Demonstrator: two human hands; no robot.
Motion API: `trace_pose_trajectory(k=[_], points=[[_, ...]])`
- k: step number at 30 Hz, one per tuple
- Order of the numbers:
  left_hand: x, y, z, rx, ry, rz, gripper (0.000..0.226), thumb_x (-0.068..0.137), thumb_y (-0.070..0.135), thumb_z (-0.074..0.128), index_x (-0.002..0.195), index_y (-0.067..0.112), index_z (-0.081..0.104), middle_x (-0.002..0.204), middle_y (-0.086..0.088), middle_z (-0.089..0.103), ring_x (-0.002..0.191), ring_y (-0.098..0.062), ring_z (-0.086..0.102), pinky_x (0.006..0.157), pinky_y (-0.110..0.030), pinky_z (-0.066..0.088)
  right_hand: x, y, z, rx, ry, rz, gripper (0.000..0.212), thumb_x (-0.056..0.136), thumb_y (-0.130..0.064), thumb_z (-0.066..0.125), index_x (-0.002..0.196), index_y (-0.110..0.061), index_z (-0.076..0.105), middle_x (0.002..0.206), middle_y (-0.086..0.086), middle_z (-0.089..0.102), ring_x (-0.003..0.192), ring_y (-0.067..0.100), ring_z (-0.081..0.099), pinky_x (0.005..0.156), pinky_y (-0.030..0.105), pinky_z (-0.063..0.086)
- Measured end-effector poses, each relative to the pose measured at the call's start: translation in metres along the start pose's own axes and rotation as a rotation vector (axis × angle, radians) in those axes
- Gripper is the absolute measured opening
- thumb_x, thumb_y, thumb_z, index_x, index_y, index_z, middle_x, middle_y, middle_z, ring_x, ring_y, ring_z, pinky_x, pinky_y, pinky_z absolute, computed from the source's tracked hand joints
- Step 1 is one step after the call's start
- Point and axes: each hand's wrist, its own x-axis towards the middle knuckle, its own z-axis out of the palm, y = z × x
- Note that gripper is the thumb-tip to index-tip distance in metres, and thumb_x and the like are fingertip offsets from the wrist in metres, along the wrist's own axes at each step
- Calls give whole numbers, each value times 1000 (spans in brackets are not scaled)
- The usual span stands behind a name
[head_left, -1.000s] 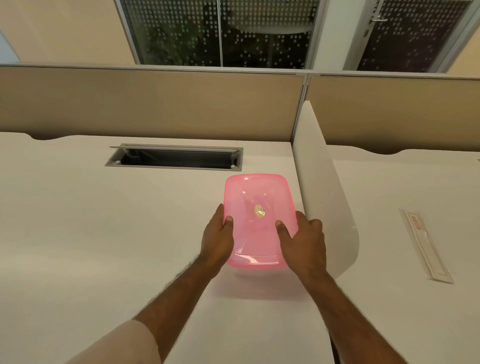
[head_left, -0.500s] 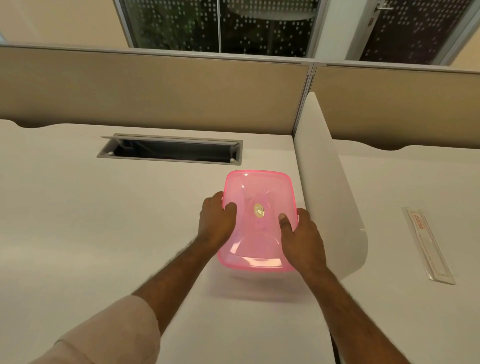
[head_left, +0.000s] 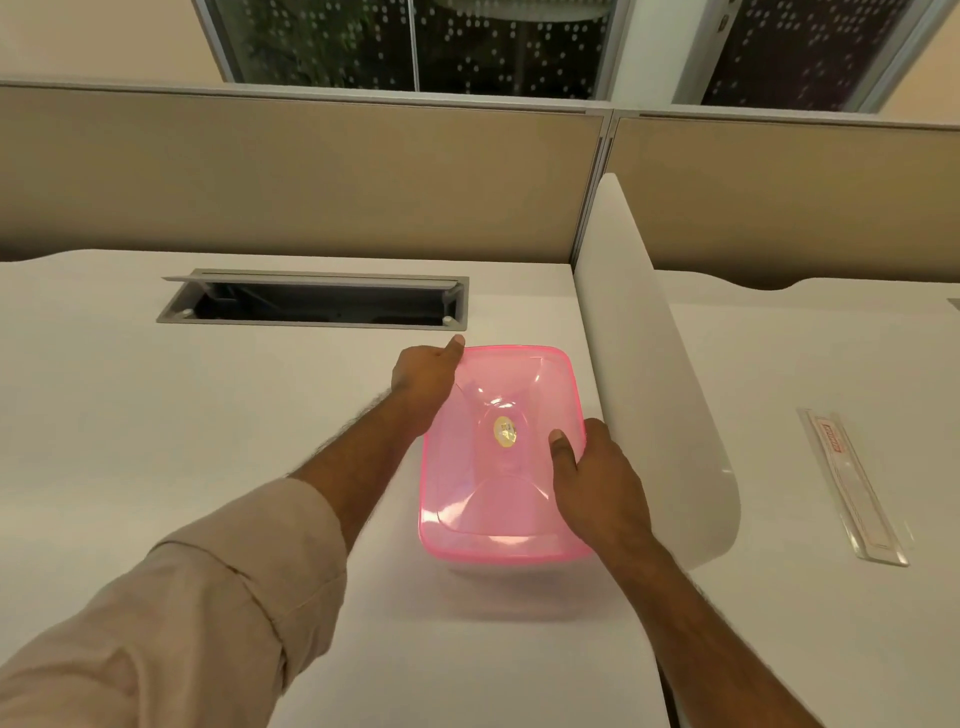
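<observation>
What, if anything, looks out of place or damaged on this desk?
Little stands out. The grey cable hatch at the back of the desk has its flap open, baring a dark cavity. The pink container, held by the left hand and right hand, looks whole, its lid on. Nothing is spilled.

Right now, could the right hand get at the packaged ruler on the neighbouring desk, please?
Probably not directly: the right hand grips the pink container, and the white divider stands between it and the ruler.
</observation>
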Motion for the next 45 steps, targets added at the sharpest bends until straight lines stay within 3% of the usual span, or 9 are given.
trace_pose_trajectory(k=[2,6,10,13,21,26,31,41,45], points=[[3,-3,-1,-38,0,-7,44,93,50,57,87,9,70,78,-4,63,69,-19,57,58,-26,43,11,-5,-1,-5,-3,30,42,97,-46,39,110,-8,51,107,11,60,93,31,62,80,41,53],[7,-7,2,-37,4,23,47,93,49,58,63,13,57,63,-2,52,61,-19,51,55,-24,39,48,-21,0,3,1,97,50,93,-47,47,109,0,55,110,17,60,95,35,62,80,42,53],[9,-6,0,-48,-27,-35,47,90,51,60,74,7,62,69,-5,57,64,-20,55,56,-25,43,90,-34,7,139,35,216,60,92,-51,49,118,3,55,121,21,61,107,38,60,84,38,48],[10,-5,1,-62,-23,-53,46,89,50,63,66,12,57,66,-3,54,61,-18,52,51,-25,39,109,-35,11,326,42,292,68,89,-55,51,124,3,51,125,20,60,111,37,58,89,38,47],[11,-4,0,-82,-15,-79,46,86,53,65,75,8,63,71,-5,58,63,-20,55,52,-25,39,127,-25,9,397,-60,264,71,90,-56,51,132,1,47,130,16,55,114,34,54,87,35,43],[10,-6,1,-20,3,9,46,89,53,60,62,16,56,64,0,56,60,-16,54,50,-23,38,127,-22,13,416,-25,242,64,91,-55,50,120,2,53,118,14,59,104,32,57,79,33,43],[8,-11,2,21,25,83,46,91,52,57,71,12,64,69,-1,61,68,-19,59,64,-28,46,128,-18,16,418,-17,239,52,90,-55,51,99,-4,54,98,10,54,87,27,52,74,33,41],[8,-12,2,25,28,117,45,92,50,58,67,13,59,67,0,56,66,-18,55,65,-29,46,153,-56,9,40,-96,250,18,81,-19,45,85,-12,62,107,10,67,84,28,55,72,26,40],[11,-14,3,38,36,134,45,92,49,58,59,19,50,62,4,52,60,-13,49,56,-26,39,157,-54,7,-27,-146,188,31,80,-2,40,94,-5,67,112,14,66,99,32,61,74,25,41]])
